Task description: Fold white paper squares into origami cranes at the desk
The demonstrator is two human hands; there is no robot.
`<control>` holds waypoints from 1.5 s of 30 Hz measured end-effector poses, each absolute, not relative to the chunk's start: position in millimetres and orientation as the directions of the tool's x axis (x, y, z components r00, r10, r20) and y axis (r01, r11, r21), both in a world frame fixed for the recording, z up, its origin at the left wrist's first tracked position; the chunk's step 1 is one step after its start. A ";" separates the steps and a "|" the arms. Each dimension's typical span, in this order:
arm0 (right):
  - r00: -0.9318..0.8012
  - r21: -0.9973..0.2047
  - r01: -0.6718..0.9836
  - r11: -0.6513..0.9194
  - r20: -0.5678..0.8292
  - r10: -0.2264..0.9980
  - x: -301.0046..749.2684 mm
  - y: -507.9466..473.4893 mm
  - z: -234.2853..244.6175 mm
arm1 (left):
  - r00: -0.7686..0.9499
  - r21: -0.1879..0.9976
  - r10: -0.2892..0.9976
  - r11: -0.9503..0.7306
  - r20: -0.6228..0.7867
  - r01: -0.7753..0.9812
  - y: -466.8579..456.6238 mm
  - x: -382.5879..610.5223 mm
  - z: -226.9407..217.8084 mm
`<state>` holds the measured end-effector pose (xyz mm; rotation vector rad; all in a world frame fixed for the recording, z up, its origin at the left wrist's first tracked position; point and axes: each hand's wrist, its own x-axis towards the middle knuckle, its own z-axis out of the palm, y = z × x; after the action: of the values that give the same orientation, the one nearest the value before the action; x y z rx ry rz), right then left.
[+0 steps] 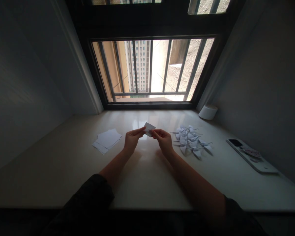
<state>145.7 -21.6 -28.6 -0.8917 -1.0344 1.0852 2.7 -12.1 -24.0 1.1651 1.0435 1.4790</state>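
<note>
A small folded piece of white paper [149,127] is held up between both hands, above the middle of the white sill. My left hand [132,139] pinches its left edge between thumb and fingers. At its lower right, my right hand [163,139] grips the paper the same way. To the left lies a loose stack of white paper sheets [108,140]. On the right, close to my right hand, is a heap of folded white paper cranes [192,140].
A white phone [253,156] lies at the far right, along the wall. In the back right corner stands a white cylindrical object [208,112]. A dark-framed window [147,105] with bars closes off the back of the sill [147,186].
</note>
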 end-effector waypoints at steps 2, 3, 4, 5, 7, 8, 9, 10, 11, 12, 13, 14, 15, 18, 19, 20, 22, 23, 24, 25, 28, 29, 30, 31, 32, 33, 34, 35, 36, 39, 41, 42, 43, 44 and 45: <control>0.135 -0.938 -0.265 0.224 0.194 0.972 145.9 -21.4 -28.9 | -0.092 0.968 0.983 -0.175 0.161 -0.179 -10.8 2.2 -25.4; 0.135 -0.938 -0.270 0.217 0.186 0.973 146.1 -21.4 -29.1 | -0.089 0.968 0.983 -0.172 0.158 -0.183 -10.2 1.9 -25.8; 0.135 -0.937 -0.278 0.212 0.181 0.974 146.3 -21.3 -29.2 | -0.085 0.968 0.984 -0.169 0.155 -0.188 -9.7 1.7 -26.2; 0.131 -0.934 -0.287 0.211 0.180 0.975 146.6 -21.3 -29.3 | -0.078 0.967 0.985 -0.164 0.151 -0.195 -9.3 1.5 -26.4; 0.123 -0.929 -0.301 0.215 0.186 0.975 147.1 -21.5 -29.3 | -0.063 0.964 0.988 -0.149 0.139 -0.219 -8.7 1.4 -26.8; 0.118 -0.928 -0.304 0.217 0.190 0.975 147.4 -21.5 -29.1 | -0.054 0.962 0.990 -0.140 0.131 -0.234 -8.6 1.4 -26.9; 0.116 -0.927 -0.303 0.219 0.192 0.974 147.5 -21.7 -28.9 | -0.046 0.960 0.991 -0.131 0.124 -0.247 -8.6 1.5 -27.0; 0.117 -0.928 -0.301 0.219 0.192 0.974 147.6 -21.8 -28.7 | -0.042 0.959 0.992 -0.125 0.118 -0.256 -8.7 1.5 -27.0; 0.120 -0.929 -0.298 0.220 0.192 0.974 147.6 -21.9 -28.5 | -0.040 0.958 0.993 -0.122 0.115 -0.260 -8.9 1.6 -26.9; 0.123 -0.930 -0.293 0.221 0.192 0.974 147.5 -22.1 -28.4 | -0.039 0.959 0.993 -0.121 0.115 -0.257 -9.1 1.6 -26.8; 0.128 -0.933 -0.284 0.222 0.193 0.973 147.3 -22.3 -28.4 | -0.040 0.961 0.992 -0.123 0.117 -0.249 -9.3 1.6 -26.7; 0.132 -0.936 -0.271 0.224 0.194 0.972 147.0 -22.5 -28.3 | -0.043 0.962 0.992 -0.128 0.121 -0.240 -9.5 1.6 -26.6; 0.141 -0.940 -0.258 0.225 0.194 0.971 146.7 -22.7 -28.3 | -0.046 0.964 0.991 -0.135 0.128 -0.231 -9.7 1.7 -26.6; 0.167 -0.950 -0.227 0.215 0.180 0.969 146.0 -23.2 -28.3 | -0.054 0.965 0.989 -0.147 0.139 -0.215 -10.4 2.0 -26.8; 0.173 -0.952 -0.227 0.207 0.170 0.970 145.9 -23.2 -28.4 | -0.057 0.966 0.989 -0.146 0.137 -0.215 -10.7 2.3 -26.9; 0.177 -0.952 -0.233 0.197 0.157 0.972 145.8 -23.0 -28.5 | -0.062 0.965 0.989 -0.144 0.133 -0.217 -11.1 2.6 -26.9; 0.176 -0.952 -0.256 0.169 0.126 0.976 145.7 -22.1 -29.2 | -0.072 0.965 0.989 -0.139 0.125 -0.223 -11.9 3.3 -26.8; 0.174 -0.950 -0.272 0.154 0.109 0.979 145.7 -21.5 -29.9 | -0.075 0.965 0.989 -0.138 0.124 -0.224 -12.3 3.7 -26.6; 0.171 -0.948 -0.287 0.139 0.092 0.981 145.6 -20.8 -30.7 | -0.077 0.964 0.989 -0.138 0.124 -0.225 -12.7 4.0 -26.4; 0.168 -0.945 -0.302 0.126 0.077 0.983 145.5 -20.1 -31.6 | -0.077 0.965 0.989 -0.139 0.125 -0.224 -13.0 4.2 -26.2; 0.156 -0.935 -0.341 0.098 0.046 0.987 145.1 -18.3 -34.3 | -0.088 0.965 0.987 -0.150 0.134 -0.214 -13.7 4.8 -26.1; 0.154 -0.932 -0.352 0.091 0.038 0.987 144.8 -17.8 -35.0 | -0.097 0.965 0.986 -0.155 0.137 -0.210 -13.8 5.1 -26.2; 0.153 -0.930 -0.359 0.085 0.031 0.988 144.6 -17.4 -35.5 | -0.105 0.966 0.984 -0.162 0.143 -0.203 -13.9 5.4 -26.3; 0.154 -0.928 -0.364 0.081 0.026 0.988 144.4 -17.2 -35.8 | -0.111 0.966 0.982 -0.171 0.151 -0.195 -13.9 5.7 -26.5; 0.155 -0.927 -0.366 0.079 0.023 0.988 144.1 -17.0 -36.0 | -0.117 0.965 0.980 -0.183 0.163 -0.186 -14.0 6.0 -26.7; 0.158 -0.928 -0.365 0.080 0.023 0.987 143.9 -17.0 -36.0 | -0.121 0.964 0.977 -0.197 0.177 -0.176 -14.1 6.2 -26.9; 0.160 -0.928 -0.362 0.083 0.026 0.987 143.7 -17.1 -35.9 | -0.125 0.963 0.973 -0.211 0.192 -0.167 -14.2 6.4 -26.9; 0.164 -0.929 -0.360 0.089 0.031 0.986 143.5 -17.4 -35.7 | -0.124 0.962 0.971 -0.224 0.205 -0.158 -14.5 6.5 -26.8; 0.167 -0.929 -0.356 0.096 0.038 0.985 143.3 -17.9 -35.2 | -0.119 0.960 0.969 -0.234 0.217 -0.151 -15.0 6.4 -26.5; 0.176 -0.930 -0.347 0.124 0.065 0.982 142.6 -19.9 -33.4 | -0.083 0.958 0.964 -0.260 0.251 -0.125 -17.5 5.5 -24.6; 0.183 -0.928 -0.345 0.140 0.080 0.980 142.3 -21.4 -32.2 | -0.070 0.954 0.958 -0.284 0.279 -0.098 -19.9 4.7 -23.1; 0.186 -0.928 -0.345 0.145 0.083 0.979 142.2 -22.1 -31.7 | -0.071 0.952 0.955 -0.295 0.289 -0.084 -21.0 4.3 -22.6; 0.188 -0.927 -0.344 0.146 0.085 0.979 142.2 -22.6 -31.4 | -0.074 0.951 0.953 -0.301 0.295 -0.072 -22.0 4.1 -22.3; 0.186 -0.928 -0.344 0.146 0.085 0.979 142.1 -23.0 -31.2 | -0.077 0.951 0.952 -0.302 0.297 -0.063 -22.6 3.9 -22.2; 0.183 -0.928 -0.343 0.146 0.086 0.979 142.2 -23.3 -31.2 | -0.080 0.953 0.953 -0.298 0.293 -0.058 -23.0 3.9 -22.4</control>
<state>142.2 -23.3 -31.2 -0.9331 -0.8805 1.1550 3.9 -23.0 -22.4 1.3378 1.0517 1.5136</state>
